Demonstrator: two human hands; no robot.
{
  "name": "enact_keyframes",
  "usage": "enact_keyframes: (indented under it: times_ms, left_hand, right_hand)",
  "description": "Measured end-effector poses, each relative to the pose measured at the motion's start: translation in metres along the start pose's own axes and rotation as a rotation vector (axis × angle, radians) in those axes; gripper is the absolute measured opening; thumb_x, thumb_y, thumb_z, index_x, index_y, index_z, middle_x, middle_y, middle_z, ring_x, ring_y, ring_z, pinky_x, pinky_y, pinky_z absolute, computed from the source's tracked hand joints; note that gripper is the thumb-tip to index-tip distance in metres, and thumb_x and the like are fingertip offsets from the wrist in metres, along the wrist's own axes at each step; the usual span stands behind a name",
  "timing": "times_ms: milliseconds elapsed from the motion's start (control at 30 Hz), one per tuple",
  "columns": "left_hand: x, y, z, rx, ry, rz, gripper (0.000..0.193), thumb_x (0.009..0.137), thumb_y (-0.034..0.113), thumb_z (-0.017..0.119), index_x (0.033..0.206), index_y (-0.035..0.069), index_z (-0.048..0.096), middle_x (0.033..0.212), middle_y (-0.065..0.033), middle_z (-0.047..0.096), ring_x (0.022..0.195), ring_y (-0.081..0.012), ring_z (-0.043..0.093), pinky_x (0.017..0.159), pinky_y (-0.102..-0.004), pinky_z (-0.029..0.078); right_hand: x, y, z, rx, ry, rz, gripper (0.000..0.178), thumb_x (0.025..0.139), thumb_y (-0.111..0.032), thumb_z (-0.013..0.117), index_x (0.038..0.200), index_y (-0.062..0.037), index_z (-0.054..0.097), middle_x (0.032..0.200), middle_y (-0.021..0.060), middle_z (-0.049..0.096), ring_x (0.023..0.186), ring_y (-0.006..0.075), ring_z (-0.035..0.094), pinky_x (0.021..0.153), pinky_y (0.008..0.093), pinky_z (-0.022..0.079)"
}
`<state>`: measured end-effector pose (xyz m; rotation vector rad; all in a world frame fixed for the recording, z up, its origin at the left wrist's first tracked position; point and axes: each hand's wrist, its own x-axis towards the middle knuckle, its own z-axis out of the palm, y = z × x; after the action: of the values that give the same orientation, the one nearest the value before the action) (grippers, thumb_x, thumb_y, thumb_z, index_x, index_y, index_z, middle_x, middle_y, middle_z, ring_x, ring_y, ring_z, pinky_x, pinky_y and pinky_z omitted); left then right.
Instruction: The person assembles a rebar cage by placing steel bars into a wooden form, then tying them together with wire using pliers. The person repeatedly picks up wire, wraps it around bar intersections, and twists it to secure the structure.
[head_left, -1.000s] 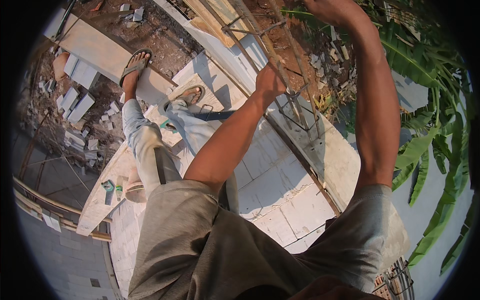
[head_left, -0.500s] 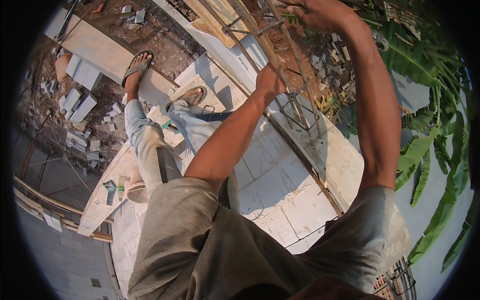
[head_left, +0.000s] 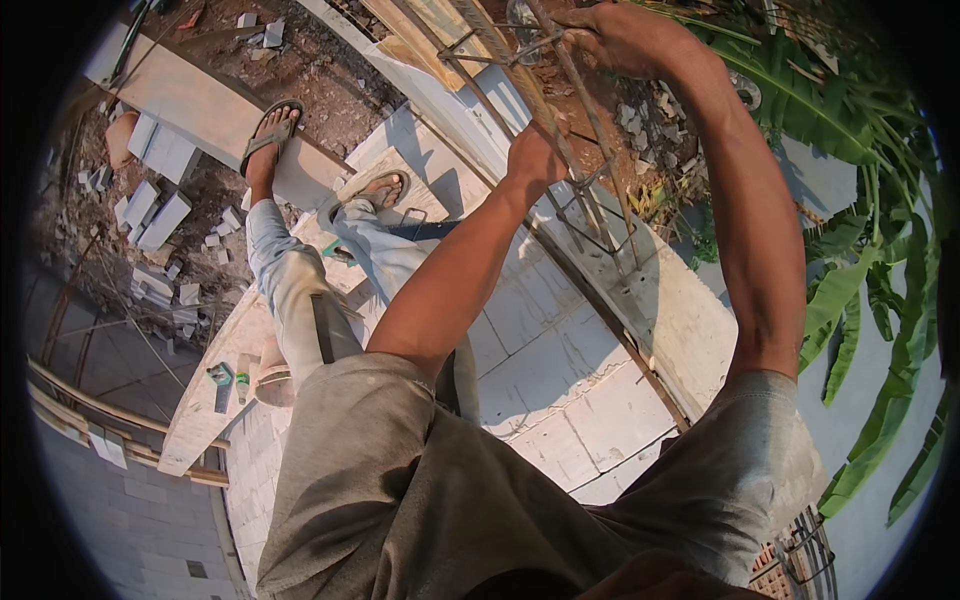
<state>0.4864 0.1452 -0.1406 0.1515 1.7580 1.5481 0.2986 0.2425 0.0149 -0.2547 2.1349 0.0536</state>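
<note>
A rebar cage (head_left: 590, 150), made of long bars tied with square stirrups, rises from the top of a pale block wall. My left hand (head_left: 538, 155) is closed round one of its bars, the fingers partly hidden behind the steel. Higher up, my right hand (head_left: 625, 40) is bent at the wrist beside a stirrup (head_left: 535, 50), fingertips at the outer bar. Those fingers look curled together, but what they pinch is too small to make out.
My sandalled feet stand apart, one on a plank (head_left: 200, 95), one on a board (head_left: 400, 165). A bucket (head_left: 273, 385) and a green-capped bottle (head_left: 243, 378) sit left on a board. Broken blocks (head_left: 160, 215) litter the soil; banana leaves (head_left: 830, 130) hang right.
My right hand has come down a little from the top edge, toward the upper stirrup. My left hand keeps its grip on the bar, with only a slight shift.
</note>
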Motion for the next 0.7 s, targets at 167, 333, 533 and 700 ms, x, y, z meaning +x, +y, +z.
enact_keyframes:
  times_ms: [167,333,533,700]
  left_hand:
    - [-0.008,-0.013,0.011,0.03,0.193,0.268,0.027,0.095,0.023,0.046,0.103,-0.002,0.044,0.081,-0.021,0.058,0.075,-0.0438,0.059,0.062,-0.0469,0.045]
    - [0.002,-0.02,0.011,0.142,0.099,0.211,0.024,0.088,0.015,0.053,0.105,0.0,0.047,0.084,-0.0198,0.058,0.079,-0.0431,0.059,0.064,-0.044,0.047]
    - [0.003,-0.031,0.018,0.125,0.137,0.276,0.018,0.09,0.017,0.053,0.101,0.004,0.047,0.082,-0.019,0.057,0.079,-0.0418,0.059,0.065,-0.0426,0.045]
    - [0.004,-0.025,0.015,0.021,0.107,0.192,0.02,0.098,0.024,0.045,0.095,0.004,0.047,0.077,-0.0179,0.054,0.071,-0.0403,0.056,0.062,-0.0456,0.043]
  right_hand:
    - [-0.005,0.003,-0.008,0.245,0.518,0.006,0.032,0.089,-0.021,0.049,0.117,-0.0099,0.062,0.098,0.0217,0.066,0.093,0.0381,0.064,0.079,0.0448,0.051]
    - [0.011,0.003,0.01,-0.071,-0.068,-0.004,0.034,0.089,-0.02,0.049,0.119,-0.0096,0.061,0.097,0.0212,0.066,0.089,0.0386,0.064,0.074,0.0446,0.052]
    - [-0.006,0.015,0.01,0.182,0.459,0.012,0.036,0.088,-0.023,0.051,0.121,-0.0123,0.06,0.102,0.0207,0.066,0.093,0.0392,0.064,0.08,0.0472,0.051]
    - [-0.007,0.003,0.015,0.138,0.208,0.033,0.036,0.09,-0.025,0.049,0.12,-0.0081,0.059,0.103,0.0229,0.066,0.095,0.0405,0.063,0.083,0.0483,0.049]
